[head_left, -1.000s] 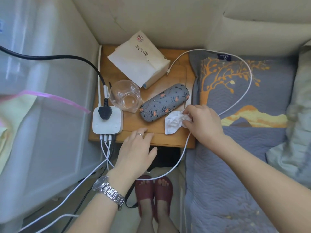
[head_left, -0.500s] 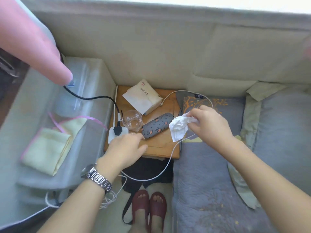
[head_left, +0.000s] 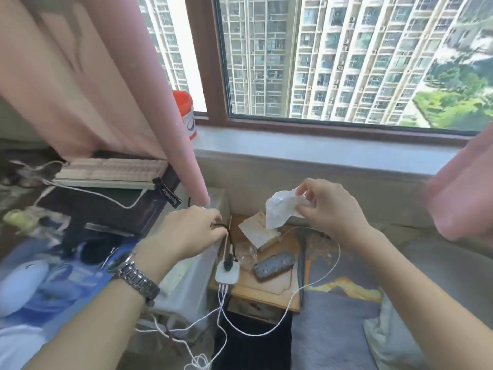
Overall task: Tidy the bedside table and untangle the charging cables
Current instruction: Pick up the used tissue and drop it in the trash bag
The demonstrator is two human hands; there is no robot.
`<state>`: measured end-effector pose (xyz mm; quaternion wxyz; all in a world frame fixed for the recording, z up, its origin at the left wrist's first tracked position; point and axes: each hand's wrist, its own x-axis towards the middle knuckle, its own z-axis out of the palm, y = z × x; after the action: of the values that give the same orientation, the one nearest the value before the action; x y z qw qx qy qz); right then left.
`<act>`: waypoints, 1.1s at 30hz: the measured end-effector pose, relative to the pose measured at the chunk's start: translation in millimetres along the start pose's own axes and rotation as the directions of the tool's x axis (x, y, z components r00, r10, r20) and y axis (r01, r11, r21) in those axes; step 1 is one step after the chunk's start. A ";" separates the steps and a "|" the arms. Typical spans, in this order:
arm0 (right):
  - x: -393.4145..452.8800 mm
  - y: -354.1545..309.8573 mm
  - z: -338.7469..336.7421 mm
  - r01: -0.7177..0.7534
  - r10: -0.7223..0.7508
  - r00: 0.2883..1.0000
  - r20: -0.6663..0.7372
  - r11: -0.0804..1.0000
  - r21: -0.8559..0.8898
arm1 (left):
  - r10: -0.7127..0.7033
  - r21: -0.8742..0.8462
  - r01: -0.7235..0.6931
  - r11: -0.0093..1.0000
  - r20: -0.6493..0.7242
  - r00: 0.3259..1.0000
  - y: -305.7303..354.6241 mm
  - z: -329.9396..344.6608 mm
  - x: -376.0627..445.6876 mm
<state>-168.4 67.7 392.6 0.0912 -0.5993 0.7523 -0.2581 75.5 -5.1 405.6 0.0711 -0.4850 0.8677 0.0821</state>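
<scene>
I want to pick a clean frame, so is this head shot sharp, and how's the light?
Head view: motion blur smears the pink curtain and left clutter; the crumpled tissue in the right hand and the bedside table are soft but readable. Bright daylight from the window; wide-angle bending tilts the towers.

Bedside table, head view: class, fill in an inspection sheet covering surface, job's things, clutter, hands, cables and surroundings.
Surface: wooden bedside table, front strip bare.
Job's things: white charger hub at the left edge; white cables trail from it.
Clutter: tissue pack, glass, grey case.
Hands: right hand pinches a crumpled tissue, raised; left hand on the black cable.
Cables: white ones tangled on the floor.
Surroundings: window, pink curtain, bed.
</scene>
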 end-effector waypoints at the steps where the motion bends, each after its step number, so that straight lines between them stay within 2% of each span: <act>1: -1.0 -13.1 -3.9 0.021 -0.021 1.000 -0.004 1.000 0.012 | -0.013 0.010 0.013 1.000 -0.009 1.000 -6.5 -9.6 -9.0; 9: -24.8 -135.9 -15.6 0.240 -0.240 0.971 -0.004 0.970 0.021 | -0.112 0.066 0.120 0.991 -0.119 0.987 -68.8 -74.2 -111.5; 13: -57.2 -222.1 -5.4 0.350 -0.351 0.936 0.015 0.936 0.038 | -0.187 0.066 0.208 0.976 -0.234 0.954 -111.6 -96.3 -198.5; 16: -98.4 -295.1 12.3 0.425 -0.429 0.903 0.024 0.901 0.084 | -0.288 0.047 0.310 0.950 -0.256 0.923 -150.3 -98.8 -281.5; 21: -188.2 -407.1 57.8 0.558 -0.577 0.810 0.103 0.813 0.166 | -0.494 -0.006 0.509 0.861 -0.246 0.834 -210.9 -71.5 -431.2; 24: -243.2 -460.0 86.7 0.628 -0.662 0.737 0.139 0.746 0.221 | -0.600 -0.082 0.596 0.799 -0.184 0.779 -237.9 -44.4 -517.7; 29: -318.4 -527.7 140.3 0.698 -0.756 0.612 0.233 0.655 0.291 | -0.750 -0.188 0.727 0.661 -0.118 0.651 -274.2 7.7 -635.5; 33: -358.1 -561.3 186.5 0.721 -0.783 0.524 0.334 0.617 0.316 | -0.823 -0.309 0.779 0.546 -0.024 0.567 -297.4 53.2 -693.5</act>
<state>489.5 272.1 451.8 0.1795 -0.8986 0.3573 -0.1806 691.9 428.2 472.6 -0.0368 -0.8378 0.5326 0.1141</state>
